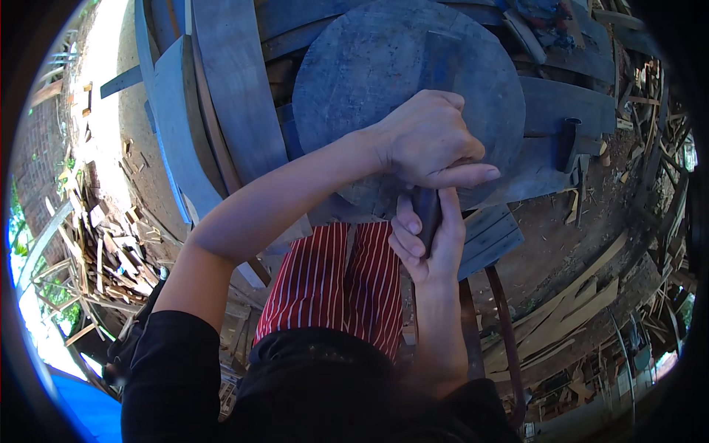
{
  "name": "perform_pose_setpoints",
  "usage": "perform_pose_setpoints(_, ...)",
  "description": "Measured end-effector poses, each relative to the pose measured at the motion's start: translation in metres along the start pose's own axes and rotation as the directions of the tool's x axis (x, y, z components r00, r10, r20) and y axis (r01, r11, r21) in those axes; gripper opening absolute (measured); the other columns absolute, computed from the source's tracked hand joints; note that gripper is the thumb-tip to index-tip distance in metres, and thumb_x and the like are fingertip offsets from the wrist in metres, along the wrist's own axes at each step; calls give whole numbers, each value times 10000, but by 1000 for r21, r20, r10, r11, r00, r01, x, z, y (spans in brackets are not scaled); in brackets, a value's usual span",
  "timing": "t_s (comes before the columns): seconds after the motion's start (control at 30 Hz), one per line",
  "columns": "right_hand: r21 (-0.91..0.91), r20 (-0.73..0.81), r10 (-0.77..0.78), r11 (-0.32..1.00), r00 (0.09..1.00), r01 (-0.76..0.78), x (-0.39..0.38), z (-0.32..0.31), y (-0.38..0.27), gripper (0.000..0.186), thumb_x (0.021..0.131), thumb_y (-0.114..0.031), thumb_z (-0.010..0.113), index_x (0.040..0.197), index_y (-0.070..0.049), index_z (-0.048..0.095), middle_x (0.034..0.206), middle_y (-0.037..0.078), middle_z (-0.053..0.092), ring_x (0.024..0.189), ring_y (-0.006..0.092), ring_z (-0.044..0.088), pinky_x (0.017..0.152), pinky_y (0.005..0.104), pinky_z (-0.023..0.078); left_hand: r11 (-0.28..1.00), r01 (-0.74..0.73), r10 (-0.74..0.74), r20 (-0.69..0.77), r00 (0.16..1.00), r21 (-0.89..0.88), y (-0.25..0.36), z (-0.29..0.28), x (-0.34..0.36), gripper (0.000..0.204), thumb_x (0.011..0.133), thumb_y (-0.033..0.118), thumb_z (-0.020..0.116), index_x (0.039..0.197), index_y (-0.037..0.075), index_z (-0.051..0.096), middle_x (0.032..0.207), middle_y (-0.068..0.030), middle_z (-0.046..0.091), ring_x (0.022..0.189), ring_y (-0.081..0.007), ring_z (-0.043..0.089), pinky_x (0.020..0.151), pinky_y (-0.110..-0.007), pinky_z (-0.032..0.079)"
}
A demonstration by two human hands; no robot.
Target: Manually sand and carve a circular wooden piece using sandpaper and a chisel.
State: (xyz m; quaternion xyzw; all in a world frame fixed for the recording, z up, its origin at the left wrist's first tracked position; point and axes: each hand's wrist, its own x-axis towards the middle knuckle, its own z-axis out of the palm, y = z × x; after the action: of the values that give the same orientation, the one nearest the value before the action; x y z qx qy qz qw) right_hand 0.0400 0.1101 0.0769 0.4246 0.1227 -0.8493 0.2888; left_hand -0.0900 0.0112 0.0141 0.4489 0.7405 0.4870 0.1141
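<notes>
My right hand (437,240) is wrapped round a narrow dark bar (428,214), its fingers on one side and its thumb on the other. The exact kind of bar is unclear. Directly above, my left hand (437,140) is closed in a fist with its thumb lying out to the right. The bar's upper end runs beneath this fist, and whatever the left fingers grip is hidden. Both hands are over the near part of a round, worn wooden board (354,74). A darker rectangular patch (442,63) shows on the board's far side.
Curved wooden planks (236,81) lie left of the round board, with more boards (565,103) on its right. A dark tube-like object (568,144) rests there. Scrap wood (122,258) is heaped at left; flat offcuts (561,317) lie on the ground at right.
</notes>
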Motion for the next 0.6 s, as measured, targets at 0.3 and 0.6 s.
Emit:
perform_pose_setpoints(0.3, -102, -13, 145, 984, 989, -145, -42, -16, 36, 570, 989, -578, 372, 858, -32, 470, 620, 31, 431, 368, 90, 396, 325, 233, 329, 996, 66, -61, 82, 995, -52, 50, 12, -44, 508, 873, 486, 577, 545, 133, 417, 454, -21, 406, 428, -230, 406, 541, -344, 315)
perform_pose_setpoints(0.6, -133, -55, 151, 979, 987, -157, -53, -31, 52, 575, 981, -586, 387, 929, -21, 484, 641, 60, 487, 358, 107, 420, 307, 238, 323, 996, 92, -92, 113, 989, 9, 70, 24, -68, 463, 879, 461, 542, 561, 138, 447, 483, -13, 412, 448, -217, 407, 538, -341, 323)
